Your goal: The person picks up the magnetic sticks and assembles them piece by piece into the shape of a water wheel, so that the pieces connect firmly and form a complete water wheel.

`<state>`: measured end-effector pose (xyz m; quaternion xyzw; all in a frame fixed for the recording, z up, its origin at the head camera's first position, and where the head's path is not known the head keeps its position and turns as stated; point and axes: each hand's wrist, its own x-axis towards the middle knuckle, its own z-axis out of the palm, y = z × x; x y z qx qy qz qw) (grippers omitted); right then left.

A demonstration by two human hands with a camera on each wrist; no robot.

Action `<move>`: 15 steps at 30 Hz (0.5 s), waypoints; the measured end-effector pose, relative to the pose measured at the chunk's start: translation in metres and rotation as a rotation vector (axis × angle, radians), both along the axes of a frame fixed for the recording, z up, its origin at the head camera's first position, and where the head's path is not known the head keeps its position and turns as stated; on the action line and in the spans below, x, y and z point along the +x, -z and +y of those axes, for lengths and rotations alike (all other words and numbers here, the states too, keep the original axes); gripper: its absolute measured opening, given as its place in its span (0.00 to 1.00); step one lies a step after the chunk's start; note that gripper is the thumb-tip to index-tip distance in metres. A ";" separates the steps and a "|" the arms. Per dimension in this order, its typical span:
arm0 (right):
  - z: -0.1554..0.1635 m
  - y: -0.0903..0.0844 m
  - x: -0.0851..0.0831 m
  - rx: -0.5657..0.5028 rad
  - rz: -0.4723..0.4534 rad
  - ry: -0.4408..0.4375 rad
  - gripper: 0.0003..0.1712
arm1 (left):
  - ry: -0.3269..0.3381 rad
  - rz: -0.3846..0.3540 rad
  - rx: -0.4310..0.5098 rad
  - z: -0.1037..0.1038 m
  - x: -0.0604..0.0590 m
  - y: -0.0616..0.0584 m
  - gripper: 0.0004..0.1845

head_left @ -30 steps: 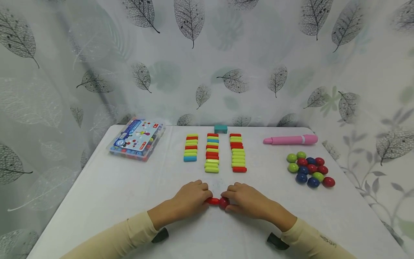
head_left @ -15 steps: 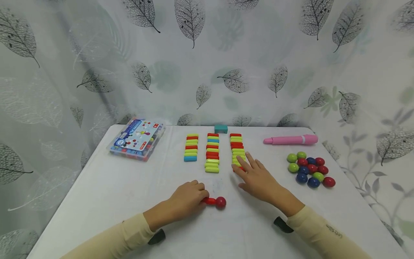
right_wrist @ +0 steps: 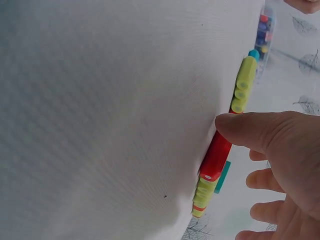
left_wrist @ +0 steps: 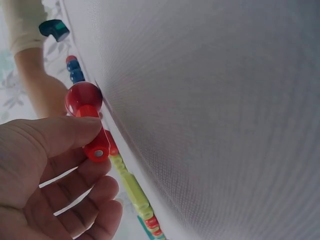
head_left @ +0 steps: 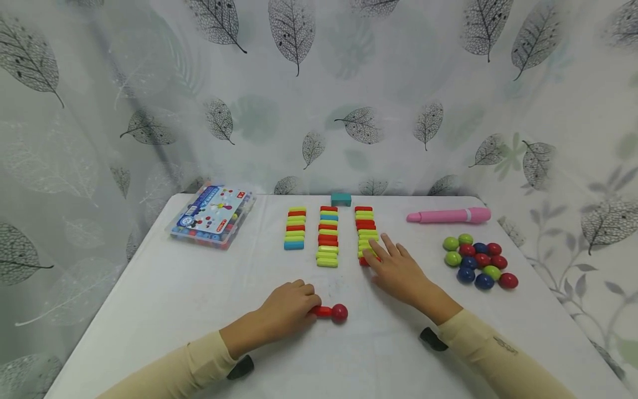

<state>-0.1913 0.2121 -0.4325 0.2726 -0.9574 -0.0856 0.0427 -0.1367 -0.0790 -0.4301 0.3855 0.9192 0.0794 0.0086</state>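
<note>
My left hand [head_left: 291, 306] rests on the white table [head_left: 169, 299] and pinches a short red stick [head_left: 322, 311] with a red ball [head_left: 340, 313] stuck to its right end. The left wrist view shows the thumb lying on that red stick [left_wrist: 96, 146] and the red ball [left_wrist: 83, 98] beyond it. My right hand [head_left: 394, 266] lies with straight, spread fingers over the near end of the right row of coloured sticks [head_left: 365, 226]. Its thumb touches the red stick [right_wrist: 216, 155] at that row's near end.
Two more rows of coloured sticks, the middle row [head_left: 327, 236] and the left row [head_left: 294, 228], lie at centre. A cluster of coloured balls [head_left: 479, 261] sits to the right, a pink pen [head_left: 448, 215] behind it. A teal block [head_left: 341, 199] and a plastic box [head_left: 211, 216] stand farther back.
My right hand let go of the red ball and moved away to the near end of the right row of sticks. My left hand stayed put, still holding the red stick.
</note>
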 end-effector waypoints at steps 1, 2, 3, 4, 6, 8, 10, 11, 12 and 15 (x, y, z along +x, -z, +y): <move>0.000 0.001 -0.001 0.001 0.004 0.000 0.40 | 0.000 0.000 0.000 0.000 0.000 0.000 0.16; -0.001 0.002 -0.002 0.001 0.011 -0.001 0.39 | -0.001 0.000 0.000 0.000 0.000 0.000 0.16; -0.001 0.002 -0.003 0.001 0.014 0.000 0.38 | 0.000 0.000 0.000 -0.001 0.000 0.000 0.16; -0.002 0.004 -0.004 0.001 0.018 0.003 0.38 | 0.001 0.001 0.000 -0.001 0.000 0.000 0.15; -0.003 0.005 -0.006 0.011 0.032 0.005 0.36 | 0.002 0.000 0.001 -0.001 0.000 0.000 0.15; -0.003 0.007 -0.008 0.027 0.050 0.004 0.35 | 0.006 -0.003 0.005 -0.001 0.000 0.001 0.14; -0.004 0.008 -0.010 0.039 0.074 -0.004 0.32 | 0.010 -0.004 0.010 -0.001 0.000 0.002 0.13; -0.004 0.008 -0.010 0.046 0.086 -0.009 0.31 | 0.012 -0.006 0.013 -0.001 0.000 0.002 0.13; -0.005 0.008 -0.011 0.048 0.096 -0.014 0.29 | 0.012 -0.007 0.014 -0.001 0.000 0.002 0.13; -0.006 0.008 -0.012 0.028 0.119 -0.029 0.25 | 0.012 -0.004 0.015 -0.001 0.000 0.003 0.12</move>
